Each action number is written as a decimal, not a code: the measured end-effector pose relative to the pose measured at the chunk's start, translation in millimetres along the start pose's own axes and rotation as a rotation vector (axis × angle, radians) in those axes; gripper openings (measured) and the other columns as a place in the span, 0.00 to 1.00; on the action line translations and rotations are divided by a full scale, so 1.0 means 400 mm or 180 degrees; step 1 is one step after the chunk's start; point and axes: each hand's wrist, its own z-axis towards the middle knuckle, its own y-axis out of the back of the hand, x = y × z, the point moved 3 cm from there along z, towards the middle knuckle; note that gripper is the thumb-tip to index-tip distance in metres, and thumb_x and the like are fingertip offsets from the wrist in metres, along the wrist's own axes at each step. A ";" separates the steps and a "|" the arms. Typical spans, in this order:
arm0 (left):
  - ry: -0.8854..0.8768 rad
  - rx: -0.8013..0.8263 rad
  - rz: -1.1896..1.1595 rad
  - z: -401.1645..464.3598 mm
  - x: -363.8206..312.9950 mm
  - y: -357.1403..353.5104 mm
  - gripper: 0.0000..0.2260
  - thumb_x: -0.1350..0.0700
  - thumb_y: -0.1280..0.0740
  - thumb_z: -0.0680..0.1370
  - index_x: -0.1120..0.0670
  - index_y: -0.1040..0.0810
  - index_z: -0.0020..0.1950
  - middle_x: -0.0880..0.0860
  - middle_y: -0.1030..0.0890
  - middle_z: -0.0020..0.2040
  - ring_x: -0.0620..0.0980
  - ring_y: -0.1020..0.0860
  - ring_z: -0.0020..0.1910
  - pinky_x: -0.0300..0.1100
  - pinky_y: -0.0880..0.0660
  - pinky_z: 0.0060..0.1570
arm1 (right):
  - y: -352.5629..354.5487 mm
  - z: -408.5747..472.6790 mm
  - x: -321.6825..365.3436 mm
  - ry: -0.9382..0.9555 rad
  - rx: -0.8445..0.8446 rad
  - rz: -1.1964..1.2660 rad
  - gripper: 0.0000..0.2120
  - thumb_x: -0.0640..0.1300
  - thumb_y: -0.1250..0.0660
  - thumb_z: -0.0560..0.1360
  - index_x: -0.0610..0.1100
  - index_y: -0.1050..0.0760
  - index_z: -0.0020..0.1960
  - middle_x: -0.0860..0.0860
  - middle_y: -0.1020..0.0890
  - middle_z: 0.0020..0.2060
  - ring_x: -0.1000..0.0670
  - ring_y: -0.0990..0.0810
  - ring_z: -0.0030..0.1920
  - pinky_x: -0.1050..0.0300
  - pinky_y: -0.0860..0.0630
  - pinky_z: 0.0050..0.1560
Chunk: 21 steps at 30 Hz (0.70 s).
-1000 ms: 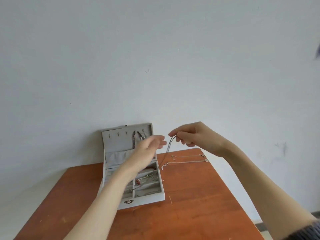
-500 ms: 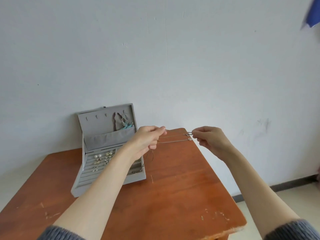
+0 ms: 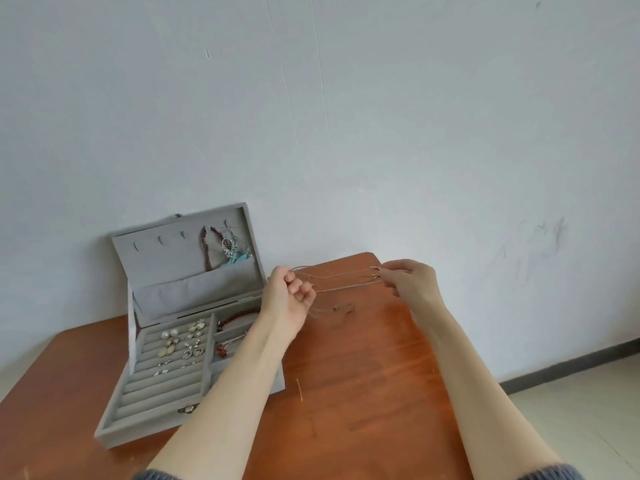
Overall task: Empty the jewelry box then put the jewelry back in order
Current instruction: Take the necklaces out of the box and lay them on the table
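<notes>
A grey velvet jewelry box (image 3: 138, 420) lies open on the left of the wooden table (image 3: 363, 393). Its lid (image 3: 180, 244) stands upright with a dark beaded necklace (image 3: 205, 249) and silver and turquoise pieces (image 3: 235, 252) hanging on hooks. Earrings (image 3: 183, 344) sit in the ring rolls, and a red bracelet (image 3: 239, 319) lies in a right compartment. Above the table, thin silver chains (image 3: 343, 278) stretch between my hands. My left hand (image 3: 289, 294) grips one end with curled fingers. My right hand (image 3: 410, 280) pinches the clasp end.
A pale wall rises right behind the table. The table's right edge drops to a tiled floor (image 3: 571, 403) with a dark skirting strip. A small pendant (image 3: 341, 309) hangs from the chains below my hands.
My hands have drawn apart, pulling the chains taut between them, and my view has turned so the box sits further left. The chains have stayed in both hands.
</notes>
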 end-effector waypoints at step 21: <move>-0.1639 -0.0497 0.5493 0.018 -0.055 0.079 0.11 0.44 0.30 0.71 0.50 0.17 0.41 0.56 0.25 0.54 0.58 0.33 0.56 0.49 0.33 0.57 | 0.023 0.038 -0.056 -0.0021 -0.0070 -0.0596 0.02 0.41 0.28 0.68 0.46 0.18 0.40 0.52 0.22 0.31 0.56 0.32 0.28 0.63 0.38 0.30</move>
